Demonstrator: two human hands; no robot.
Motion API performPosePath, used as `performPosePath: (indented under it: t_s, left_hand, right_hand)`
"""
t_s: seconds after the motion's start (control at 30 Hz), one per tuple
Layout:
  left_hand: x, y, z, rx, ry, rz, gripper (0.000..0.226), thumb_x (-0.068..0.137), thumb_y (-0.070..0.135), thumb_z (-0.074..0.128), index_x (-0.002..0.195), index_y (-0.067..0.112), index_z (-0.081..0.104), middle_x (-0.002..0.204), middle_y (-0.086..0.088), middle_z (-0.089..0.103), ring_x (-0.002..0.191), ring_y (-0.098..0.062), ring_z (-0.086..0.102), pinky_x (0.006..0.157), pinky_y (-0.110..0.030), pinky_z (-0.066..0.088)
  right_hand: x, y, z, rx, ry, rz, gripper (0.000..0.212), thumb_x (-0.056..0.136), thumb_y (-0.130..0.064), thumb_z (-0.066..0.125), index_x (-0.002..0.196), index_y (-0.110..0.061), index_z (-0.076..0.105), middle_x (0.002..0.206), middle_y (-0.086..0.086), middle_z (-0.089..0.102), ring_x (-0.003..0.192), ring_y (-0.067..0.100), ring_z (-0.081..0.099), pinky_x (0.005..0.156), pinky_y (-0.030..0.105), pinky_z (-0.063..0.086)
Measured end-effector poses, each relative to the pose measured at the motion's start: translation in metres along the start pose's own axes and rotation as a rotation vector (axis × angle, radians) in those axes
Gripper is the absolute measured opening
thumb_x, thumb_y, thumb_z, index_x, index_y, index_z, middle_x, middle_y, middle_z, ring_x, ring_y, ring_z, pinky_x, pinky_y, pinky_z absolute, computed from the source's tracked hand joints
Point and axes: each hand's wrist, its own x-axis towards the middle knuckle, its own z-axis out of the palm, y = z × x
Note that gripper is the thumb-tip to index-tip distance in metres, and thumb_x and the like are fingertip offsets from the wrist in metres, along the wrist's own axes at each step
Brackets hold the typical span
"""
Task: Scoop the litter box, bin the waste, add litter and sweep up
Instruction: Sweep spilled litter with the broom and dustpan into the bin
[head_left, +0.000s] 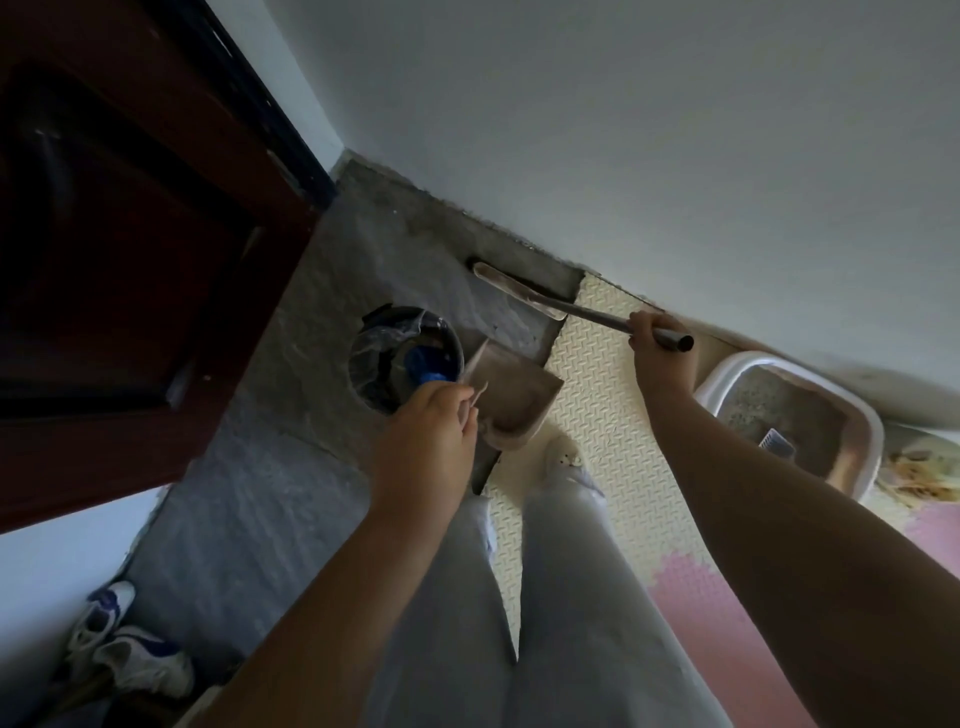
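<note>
My left hand (423, 441) grips the upright handle of a beige dustpan (511, 400) standing at the edge of the cream mat. My right hand (655, 340) holds the metal handle of a broom (519, 292), whose pale head lies on the grey floor along the wall. A round black bin (384, 358) lined with a clear bag sits left of the dustpan, with something blue inside. The white litter box (872, 431) with grey litter stands at the right, a blue-grey scoop (777, 443) resting in it.
A dark red door (130, 260) stands at the left. Shoes (124, 649) lie at the bottom left on the grey floor. A cream ribbed mat (602, 395) and pink foam tiles (727, 623) cover the floor under my legs. The white wall runs behind.
</note>
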Motion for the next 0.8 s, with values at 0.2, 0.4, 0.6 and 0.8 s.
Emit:
performPosePath:
  t_s: [0.2, 0.4, 0.6, 0.8]
  left_hand:
    - [0.012, -0.003, -0.007, 0.012, -0.007, -0.034, 0.016, 0.074, 0.012, 0.079, 0.088, 0.008, 0.071, 0.081, -0.006, 0.068, 0.062, -0.018, 0.065, 0.051, -0.020, 0.043]
    - [0.010, -0.011, -0.011, 0.080, 0.025, -0.123, 0.016, 0.083, 0.022, 0.067, 0.091, 0.009, 0.071, 0.084, -0.005, 0.068, 0.068, -0.016, 0.064, 0.056, -0.019, 0.043]
    - [-0.014, 0.048, 0.004, 0.090, -0.076, -0.310, 0.011, 0.091, 0.030, 0.059, 0.090, 0.019, 0.062, 0.078, 0.004, 0.061, 0.063, -0.011, 0.058, 0.051, -0.027, 0.049]
    - [0.005, 0.076, 0.006, 0.081, -0.166, -0.527, 0.025, 0.091, 0.040, 0.053, 0.103, 0.018, 0.052, 0.080, 0.004, 0.060, 0.072, -0.013, 0.059, 0.059, -0.027, 0.042]
  right_hand:
    - [0.001, -0.003, -0.002, 0.039, -0.030, 0.079, 0.014, 0.091, -0.017, 0.058, 0.079, -0.014, 0.063, 0.070, 0.006, 0.053, 0.062, 0.011, 0.048, 0.051, 0.016, 0.039]
    - [0.019, -0.022, -0.016, 0.059, -0.046, 0.127, 0.016, 0.092, -0.020, 0.058, 0.077, -0.019, 0.063, 0.069, -0.001, 0.057, 0.063, 0.006, 0.056, 0.050, 0.012, 0.042]
    - [0.038, -0.035, -0.029, -0.039, -0.162, 0.129, 0.013, 0.092, -0.026, 0.057, 0.088, -0.017, 0.065, 0.072, 0.003, 0.055, 0.063, 0.010, 0.052, 0.054, 0.020, 0.041]
    - [0.053, -0.045, -0.044, -0.039, -0.181, 0.129, 0.015, 0.090, -0.023, 0.059, 0.078, -0.018, 0.065, 0.071, 0.001, 0.057, 0.070, 0.014, 0.055, 0.061, 0.021, 0.046]
